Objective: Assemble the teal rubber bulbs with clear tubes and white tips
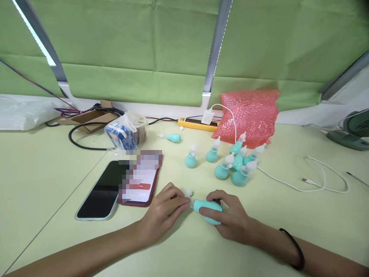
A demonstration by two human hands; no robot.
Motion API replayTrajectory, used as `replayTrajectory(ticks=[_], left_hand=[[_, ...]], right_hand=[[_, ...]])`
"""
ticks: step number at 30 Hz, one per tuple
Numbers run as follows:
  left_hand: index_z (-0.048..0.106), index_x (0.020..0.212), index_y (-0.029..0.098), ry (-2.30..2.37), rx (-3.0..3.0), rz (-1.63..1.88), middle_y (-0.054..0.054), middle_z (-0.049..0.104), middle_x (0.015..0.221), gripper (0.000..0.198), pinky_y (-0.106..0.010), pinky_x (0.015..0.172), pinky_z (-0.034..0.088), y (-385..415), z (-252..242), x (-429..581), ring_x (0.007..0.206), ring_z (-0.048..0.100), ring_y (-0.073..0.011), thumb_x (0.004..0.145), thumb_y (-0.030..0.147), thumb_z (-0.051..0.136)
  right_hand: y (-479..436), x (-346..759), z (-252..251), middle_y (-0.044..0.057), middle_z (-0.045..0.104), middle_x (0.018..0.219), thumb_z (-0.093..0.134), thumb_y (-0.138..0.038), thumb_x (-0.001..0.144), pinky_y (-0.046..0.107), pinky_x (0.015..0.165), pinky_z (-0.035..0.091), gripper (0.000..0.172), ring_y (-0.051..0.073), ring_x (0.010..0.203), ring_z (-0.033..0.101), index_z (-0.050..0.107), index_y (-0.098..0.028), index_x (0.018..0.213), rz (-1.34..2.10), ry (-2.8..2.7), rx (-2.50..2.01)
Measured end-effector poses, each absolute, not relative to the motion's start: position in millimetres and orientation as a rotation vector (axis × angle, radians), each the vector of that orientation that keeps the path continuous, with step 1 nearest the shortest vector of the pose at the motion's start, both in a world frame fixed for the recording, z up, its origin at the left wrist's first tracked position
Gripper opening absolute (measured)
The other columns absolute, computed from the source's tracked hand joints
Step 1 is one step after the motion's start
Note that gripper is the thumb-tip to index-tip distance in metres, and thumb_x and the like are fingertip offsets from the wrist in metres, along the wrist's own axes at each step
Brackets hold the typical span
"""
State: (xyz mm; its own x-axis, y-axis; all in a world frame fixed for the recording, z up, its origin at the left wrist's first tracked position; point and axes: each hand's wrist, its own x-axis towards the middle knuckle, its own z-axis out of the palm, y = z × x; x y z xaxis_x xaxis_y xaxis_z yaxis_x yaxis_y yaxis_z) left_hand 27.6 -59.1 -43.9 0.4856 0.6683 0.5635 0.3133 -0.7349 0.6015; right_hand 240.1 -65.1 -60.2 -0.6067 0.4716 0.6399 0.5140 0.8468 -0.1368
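My right hand [233,217] is wrapped round the teal bulb of a nasal aspirator [209,211], which lies on its side just above the table. At its left end, my left hand [164,209] pinches the translucent neck between thumb and forefinger. A small whitish translucent tip [188,192] shows just behind the left fingertips; whether it touches them I cannot tell. Beyond my hands stand several more teal bulbs with clear tips, among them one aspirator [190,159] on its own and a cluster with another aspirator [240,177] at its front. A slimmer teal aspirator [173,137] lies farther back.
Two phones, a dark one [100,192] and a red-cased one [141,188], lie left of my hands. Behind are a bagged tape bundle [123,132], a yellow power strip [190,123] and pink bubble wrap [250,115]. A white cable [284,186] loops at right, near a fan [356,129].
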Motion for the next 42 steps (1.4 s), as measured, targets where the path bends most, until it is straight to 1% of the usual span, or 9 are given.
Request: replayTrajectory(ticks=[8,12,15,18,24,30,35,38,42], left_hand=[[0.060,0.087,0.012,0.810,2.484,1.293,-0.006,0.055,0.073,0.017,-0.026,0.055,0.041,-60.0,-48.8,28.4,0.066,0.043,-0.0134,0.076,0.003,0.051],[0.059,0.083,0.008,0.797,2.917,1.257,-0.010,0.057,0.074,0.015,-0.030,0.052,0.038,-58.8,-44.0,24.6,0.066,0.041,-0.0172,0.075,0.001,0.048],[0.059,0.081,0.005,0.666,3.234,1.105,-0.013,0.057,0.072,0.021,-0.035,0.053,0.038,-58.7,-36.2,22.1,0.068,0.044,-0.0214,0.076,0.001,0.039],[0.060,0.078,0.005,0.565,3.424,0.846,-0.013,0.056,0.074,0.022,-0.037,0.057,0.039,-59.7,-28.9,20.7,0.070,0.046,-0.0223,0.077,0.003,0.038],[0.060,0.073,0.008,0.421,3.664,0.548,-0.014,0.057,0.076,0.027,-0.039,0.061,0.039,-63.0,-25.0,19.4,0.076,0.047,-0.0247,0.077,0.004,0.034],[0.059,0.079,0.007,0.441,3.601,0.542,-0.011,0.055,0.075,0.023,-0.038,0.063,0.040,-57.9,-25.0,20.6,0.074,0.048,-0.0230,0.078,0.003,0.036],[0.057,0.079,0.005,0.486,3.447,0.745,-0.011,0.054,0.071,0.019,-0.037,0.058,0.040,-51.7,-38.7,18.1,0.072,0.046,-0.0225,0.078,0.002,0.038],[0.053,0.090,0.006,0.612,3.137,0.995,-0.010,0.053,0.072,0.014,-0.033,0.057,0.041,-49.2,-47.8,17.3,0.069,0.044,-0.0187,0.078,0.006,0.044],[0.048,0.102,0.008,0.703,2.818,1.061,-0.010,0.051,0.080,0.024,-0.032,0.059,0.043,-49.2,-49.8,20.1,0.072,0.043,-0.0169,0.079,0.012,0.051]], right_hand=[[-66.1,240.2,-60.2,0.004,0.045,0.088,0.045,-0.001,0.062,0.022,0.055,0.041,0.043,0.011,0.067,0.047,0.055,-0.026,0.096,-0.083,-2.320,-0.738],[-65.2,240.8,-59.9,0.004,0.046,0.089,0.046,-0.003,0.064,0.021,0.055,0.041,0.042,0.011,0.067,0.048,0.053,-0.026,0.098,-0.037,-2.309,-0.726],[-65.1,241.0,-58.4,0.004,0.047,0.088,0.046,-0.005,0.065,0.022,0.056,0.041,0.040,0.012,0.070,0.050,0.053,-0.026,0.098,-0.034,-2.333,-0.718],[-65.3,240.5,-56.4,0.003,0.048,0.087,0.046,-0.005,0.065,0.022,0.056,0.040,0.037,0.012,0.072,0.050,0.054,-0.026,0.095,-0.055,-2.380,-0.715],[-64.5,240.3,-55.5,0.003,0.047,0.086,0.045,-0.004,0.063,0.021,0.052,0.038,0.039,0.010,0.064,0.048,0.053,-0.025,0.095,-0.029,-2.387,-0.705],[-64.2,240.6,-52.9,0.003,0.048,0.087,0.045,-0.006,0.065,0.022,0.053,0.038,0.035,0.011,0.066,0.048,0.054,-0.025,0.093,-0.026,-2.431,-0.696],[-64.7,239.5,-50.8,0.002,0.048,0.084,0.048,-0.011,0.069,0.020,0.053,0.039,0.032,0.009,0.062,0.047,0.052,-0.024,0.098,0.061,-2.370,-0.721],[-64.7,240.1,-49.9,0.003,0.048,0.083,0.052,-0.014,0.069,0.020,0.054,0.040,0.032,0.010,0.064,0.048,0.050,-0.023,0.099,0.107,-2.317,-0.706],[-63.7,242.2,-52.1,0.003,0.051,0.083,0.053,-0.013,0.069,0.020,0.057,0.041,0.033,0.011,0.072,0.052,0.048,-0.023,0.100,0.080,-2.288,-0.684]])
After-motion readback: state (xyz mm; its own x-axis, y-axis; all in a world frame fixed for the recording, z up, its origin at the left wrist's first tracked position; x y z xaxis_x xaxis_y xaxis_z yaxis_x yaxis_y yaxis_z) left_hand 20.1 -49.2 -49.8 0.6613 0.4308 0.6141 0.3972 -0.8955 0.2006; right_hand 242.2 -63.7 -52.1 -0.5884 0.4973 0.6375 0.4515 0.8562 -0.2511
